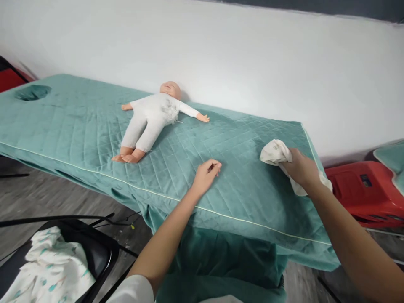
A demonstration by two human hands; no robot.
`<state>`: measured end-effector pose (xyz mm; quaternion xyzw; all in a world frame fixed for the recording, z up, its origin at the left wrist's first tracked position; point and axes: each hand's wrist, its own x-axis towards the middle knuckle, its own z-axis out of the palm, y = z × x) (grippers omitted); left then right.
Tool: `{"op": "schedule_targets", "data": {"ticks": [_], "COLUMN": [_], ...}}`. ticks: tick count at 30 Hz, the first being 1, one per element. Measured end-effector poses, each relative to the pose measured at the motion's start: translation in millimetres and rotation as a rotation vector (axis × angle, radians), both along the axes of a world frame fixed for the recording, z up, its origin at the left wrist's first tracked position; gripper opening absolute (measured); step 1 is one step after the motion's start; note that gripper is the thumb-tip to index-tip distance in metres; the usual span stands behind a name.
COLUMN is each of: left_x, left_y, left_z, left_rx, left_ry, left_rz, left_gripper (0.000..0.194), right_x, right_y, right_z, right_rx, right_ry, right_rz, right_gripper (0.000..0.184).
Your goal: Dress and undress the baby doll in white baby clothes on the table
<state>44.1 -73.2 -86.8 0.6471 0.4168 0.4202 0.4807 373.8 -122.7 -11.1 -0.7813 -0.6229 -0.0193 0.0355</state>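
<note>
My right hand (301,168) grips a bunched white cloth (275,152) with a faint print, above the right end of the green quilted bed cover (240,185). One part of the cloth sticks out past the fingers; another hangs behind the wrist. My left hand (206,176) rests on the cover near its front edge, fingers curled in towards the thumb, with nothing visible in them. Beyond it lies a baby doll (151,113) on its back, arms spread and feet towards me. Its soft body is white, with a dark smudged patch on the chest.
A white wall (202,50) runs along the bed's far side. At lower left, a black chair (97,248) bears a patterned white cloth (53,269). Red plastic chairs (366,189) stand off the right end. A face hole (33,92) opens in the bed's left end.
</note>
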Motion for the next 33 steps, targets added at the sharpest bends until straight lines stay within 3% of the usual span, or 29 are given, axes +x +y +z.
{"op": "schedule_targets", "data": {"ticks": [3,5,8,10,12,15,18,21,24,28,33], "left_x": [-2.2,-2.2,-2.6,-4.4,-7.0,-10.5,-12.4,-12.2,-10.0,-6.6,-5.4], "left_y": [-3.7,-4.3,-0.8,2.7,5.4,6.7,5.7,5.2,6.6,8.4,8.4], "left_z": [-2.1,-1.4,-4.2,-8.5,-11.8,-11.1,-6.3,-4.6,-7.2,-9.3,-6.5], "left_rx": [0.07,0.114,0.08,-0.018,-0.148,-0.288,-0.337,-0.354,-0.368,-0.372,-0.334], "left_ry": [-0.027,-0.092,-0.291,-0.488,-0.692,-0.843,-0.818,-0.815,-0.887,-0.913,-0.914], "left_rz": [-0.079,-0.086,0.015,0.087,0.148,0.218,0.178,0.156,0.223,0.28,0.282], "left_gripper": [0.025,0.039,0.067,0.067,0.06,0.046,0.038,0.037,0.036,0.034,0.03], "right_x": [-43.2,-80.9,-135.7,-161.2,-172.8,-165.8,-144.7,-133.3,-143.3,-169.2,-178.1], "right_y": [6.2,10.0,16.2,22.0,31.0,50.9,72.1,79.6,64.6,26.4,-0.2], "right_z": [5.0,9.4,16.9,22.0,27.3,36.4,44.1,44.2,34.3,12.7,-5.2], "right_rx": [0.014,0.028,-0.02,-0.062,-0.115,-0.246,-0.257,0.056,0.301,0.282,0.207], "right_ry": [0.118,0.262,0.543,0.671,0.752,0.801,0.661,0.397,0.251,0.195,0.013], "right_rz": [0.135,0.226,0.343,0.365,0.383,0.458,0.504,0.46,0.523,0.692,0.67], "right_gripper": [0.035,0.032,0.031,0.031,0.033,0.032,0.028,0.025,0.022,0.021,0.026]}}
